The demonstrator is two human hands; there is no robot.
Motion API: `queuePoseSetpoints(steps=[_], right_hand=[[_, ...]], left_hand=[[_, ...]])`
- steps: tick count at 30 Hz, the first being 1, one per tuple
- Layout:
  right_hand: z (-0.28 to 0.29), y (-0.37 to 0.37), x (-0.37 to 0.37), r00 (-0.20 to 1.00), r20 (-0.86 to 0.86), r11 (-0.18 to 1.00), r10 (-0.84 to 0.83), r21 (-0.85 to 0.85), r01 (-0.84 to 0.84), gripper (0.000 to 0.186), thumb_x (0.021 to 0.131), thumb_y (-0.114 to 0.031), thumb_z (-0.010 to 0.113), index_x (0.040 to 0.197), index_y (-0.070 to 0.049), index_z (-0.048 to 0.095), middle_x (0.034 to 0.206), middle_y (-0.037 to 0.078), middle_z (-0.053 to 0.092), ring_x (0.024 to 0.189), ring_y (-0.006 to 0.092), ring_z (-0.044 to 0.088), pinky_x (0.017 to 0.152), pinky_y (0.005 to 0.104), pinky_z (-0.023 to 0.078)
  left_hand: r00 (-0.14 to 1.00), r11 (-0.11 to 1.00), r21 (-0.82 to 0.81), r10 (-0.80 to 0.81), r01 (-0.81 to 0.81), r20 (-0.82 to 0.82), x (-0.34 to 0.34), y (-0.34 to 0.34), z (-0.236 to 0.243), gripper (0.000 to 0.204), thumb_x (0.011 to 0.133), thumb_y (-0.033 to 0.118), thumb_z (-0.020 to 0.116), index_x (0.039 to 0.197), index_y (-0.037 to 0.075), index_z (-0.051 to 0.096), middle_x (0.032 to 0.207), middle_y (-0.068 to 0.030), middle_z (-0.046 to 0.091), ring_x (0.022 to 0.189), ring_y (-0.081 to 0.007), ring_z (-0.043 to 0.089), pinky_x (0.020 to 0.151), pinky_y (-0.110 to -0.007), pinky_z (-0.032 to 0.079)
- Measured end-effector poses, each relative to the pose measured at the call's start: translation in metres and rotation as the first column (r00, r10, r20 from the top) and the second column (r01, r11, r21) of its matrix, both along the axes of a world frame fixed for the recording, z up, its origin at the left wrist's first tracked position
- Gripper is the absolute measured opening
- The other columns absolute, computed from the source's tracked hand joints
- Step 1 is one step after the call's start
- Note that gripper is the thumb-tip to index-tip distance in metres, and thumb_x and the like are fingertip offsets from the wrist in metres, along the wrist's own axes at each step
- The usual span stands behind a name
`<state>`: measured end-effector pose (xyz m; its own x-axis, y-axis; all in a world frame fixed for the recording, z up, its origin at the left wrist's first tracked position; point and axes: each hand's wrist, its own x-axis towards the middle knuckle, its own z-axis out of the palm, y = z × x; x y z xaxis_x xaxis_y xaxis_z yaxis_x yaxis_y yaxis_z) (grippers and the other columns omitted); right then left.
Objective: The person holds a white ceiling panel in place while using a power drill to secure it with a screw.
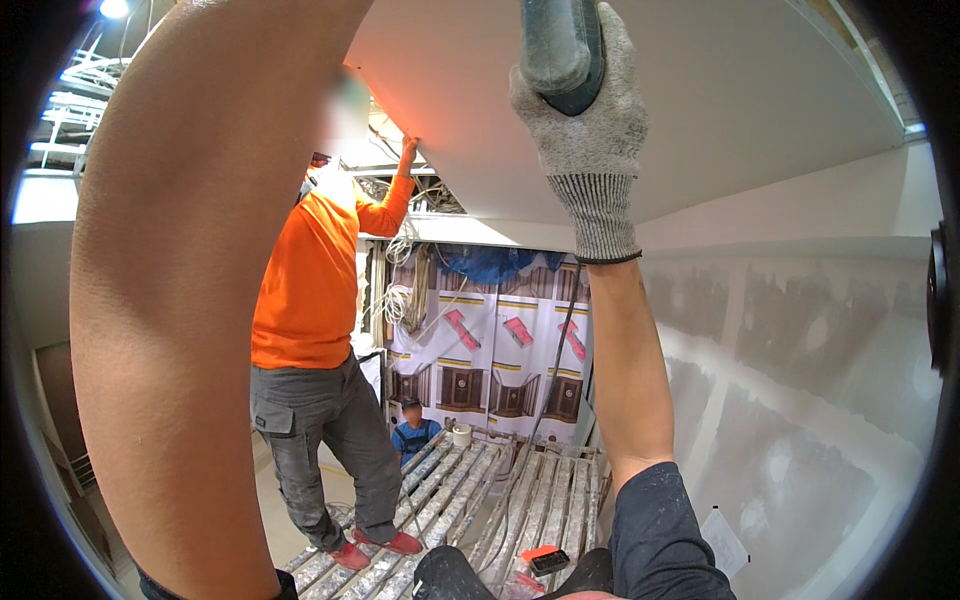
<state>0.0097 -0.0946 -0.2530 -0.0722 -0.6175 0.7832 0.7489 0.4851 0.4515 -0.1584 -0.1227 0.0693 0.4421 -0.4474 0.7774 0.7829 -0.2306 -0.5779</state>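
My right hand (598, 130) is raised overhead in a grey knit glove. Its fingers are wrapped round a power tool (556, 50) with a dark grey-green casing; the tool's upper end runs out of the picture. Above and behind it spreads a large white ceiling board (740, 120). My bare left arm (190, 270) rises across the left side and leaves through the top edge, so the left hand is out of sight. A co-worker in an orange top (310, 280) stands to the left, one hand (409, 150) at the board's edge.
Paint-spattered scaffold planks (540, 500) lie below, with a dark phone-like device (549, 563) near my knees. Another person (413, 430) is lower down beyond the planks. A black cable (553, 370) hangs near my right arm. A patched grey wall (790, 400) stands at right.
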Motion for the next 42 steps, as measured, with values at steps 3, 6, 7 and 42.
queuePoseSetpoints(steps=[3,6,7,42], right_hand=[[0.005,0.004,0.001,0.998,-0.054,0.995,0.03,-0.092,-0.035,0.091,0.072,-0.01,0.084,0.152,-0.004,0.04,0.125,0.025,0.066,0.111,0.0398,0.069,0.092,0.0445,0.056],[0.009,0.013,0.004,0.999,-0.032,0.997,-0.023,0.072,0.026,0.092,0.072,-0.011,0.084,0.152,-0.006,0.04,0.123,0.024,0.067,0.108,0.0396,0.07,0.09,0.0446,0.057],[0.006,0.011,0.0,0.999,-0.046,1.0,0.008,0.021,-0.007,0.092,0.072,-0.011,0.084,0.153,-0.007,0.04,0.121,0.024,0.068,0.106,0.0395,0.071,0.089,0.0448,0.057],[0.011,-0.001,0.007,0.986,-0.129,0.994,-0.105,0.024,0.109,0.099,0.066,-0.007,0.085,0.154,-0.008,0.039,0.126,0.024,0.066,0.109,0.0405,0.07,0.092,0.0457,0.058]], left_hand=[[1.0,1.0,0.002,0.001,-0.001,0.001,-0.001,-0.001,0.001,0.071,0.086,0.048,0.069,0.139,0.002,0.058,0.143,-0.0263,0.057,0.137,-0.0402,0.051,0.115,-0.046,0.04],[1.0,1.0,0.004,-0.004,0.004,-0.003,0.0,-0.002,0.003,0.071,0.086,0.048,0.069,0.139,0.002,0.058,0.143,-0.0263,0.057,0.137,-0.0402,0.051,0.115,-0.046,0.04],[1.0,1.0,0.002,0.004,-0.004,-0.001,-0.003,0.0,0.003,0.071,0.086,0.048,0.069,0.139,0.002,0.058,0.142,-0.0263,0.057,0.136,-0.0403,0.051,0.115,-0.046,0.04],[0.996,0.997,0.015,-0.078,0.078,-0.033,0.017,-0.003,0.009,0.069,0.085,0.046,0.069,0.137,0.002,0.059,0.14,-0.0267,0.058,0.134,-0.0406,0.053,0.113,-0.048,0.042]])
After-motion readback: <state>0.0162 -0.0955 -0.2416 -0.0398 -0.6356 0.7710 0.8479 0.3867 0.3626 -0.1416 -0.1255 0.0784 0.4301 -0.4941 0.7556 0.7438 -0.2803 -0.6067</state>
